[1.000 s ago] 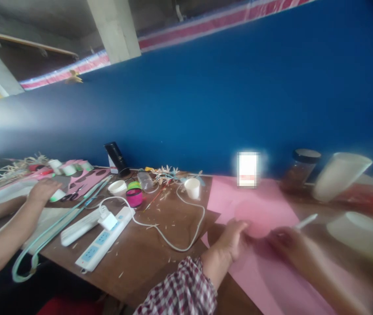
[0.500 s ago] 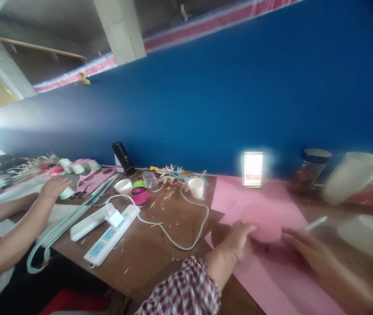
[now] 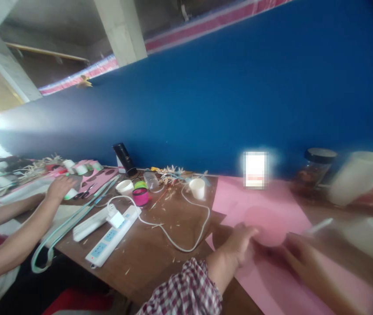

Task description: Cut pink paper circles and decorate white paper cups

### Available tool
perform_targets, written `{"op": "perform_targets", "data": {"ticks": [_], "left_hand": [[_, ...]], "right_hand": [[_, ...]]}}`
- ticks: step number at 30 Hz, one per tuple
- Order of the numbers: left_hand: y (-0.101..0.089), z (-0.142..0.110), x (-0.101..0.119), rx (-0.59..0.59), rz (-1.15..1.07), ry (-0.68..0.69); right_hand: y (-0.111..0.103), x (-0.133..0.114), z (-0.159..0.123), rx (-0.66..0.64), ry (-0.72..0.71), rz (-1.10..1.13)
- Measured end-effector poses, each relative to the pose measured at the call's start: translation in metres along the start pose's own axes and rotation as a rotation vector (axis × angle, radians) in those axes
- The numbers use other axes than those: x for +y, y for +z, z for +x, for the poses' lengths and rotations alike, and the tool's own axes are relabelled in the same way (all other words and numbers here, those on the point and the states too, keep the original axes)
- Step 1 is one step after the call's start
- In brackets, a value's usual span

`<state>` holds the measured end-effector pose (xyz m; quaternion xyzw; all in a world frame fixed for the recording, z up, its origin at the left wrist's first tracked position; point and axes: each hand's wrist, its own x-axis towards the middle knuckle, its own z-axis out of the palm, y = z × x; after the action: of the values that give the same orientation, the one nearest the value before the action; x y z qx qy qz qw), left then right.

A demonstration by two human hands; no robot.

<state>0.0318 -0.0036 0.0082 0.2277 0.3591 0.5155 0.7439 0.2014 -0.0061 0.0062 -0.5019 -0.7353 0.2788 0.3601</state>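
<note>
My left hand point(image 3: 241, 245), in a checked sleeve, rests on a pink paper sheet point(image 3: 272, 280) and pinches the edge of a round pink paper disc point(image 3: 267, 225). My right hand point(image 3: 300, 258) lies just right of the disc with a white pen point(image 3: 319, 226) sticking out of its closed fingers. Both hands are blurred by motion. The brown table point(image 3: 147, 258) carries everything.
A white power strip point(image 3: 112, 236) with a charger and cable point(image 3: 186, 245) lies left of my hands. Small cups point(image 3: 197, 188), tape rolls point(image 3: 140, 197), straw bits, a dark-lidded jar point(image 3: 316, 168) and a white container point(image 3: 357, 177) stand along the blue wall. Another person's arm point(image 3: 25, 232) reaches over the far left.
The view has drifted slightly, so everything sits a little further right. My hands stay on the pink disc, with the right one slightly lower. The other person's arm barely moves.
</note>
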Motion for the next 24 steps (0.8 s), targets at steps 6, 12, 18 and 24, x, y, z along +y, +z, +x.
{"op": "perform_targets", "data": {"ticks": [6,12,18,24], "left_hand": [[0.004,-0.002,0.001,-0.019,-0.037,0.061],[0.006,-0.003,0.003,-0.053,-0.033,0.089],[0.000,0.000,-0.002,-0.048,0.008,0.091],[0.000,0.001,-0.002,-0.066,0.028,0.067]], "right_hand": [[0.003,0.009,-0.002,-0.017,-0.024,0.004],[0.007,0.021,-0.002,-0.023,0.051,0.107],[0.005,0.018,0.001,-0.031,0.079,0.241],[0.006,0.001,-0.003,0.146,0.220,0.417]]}}
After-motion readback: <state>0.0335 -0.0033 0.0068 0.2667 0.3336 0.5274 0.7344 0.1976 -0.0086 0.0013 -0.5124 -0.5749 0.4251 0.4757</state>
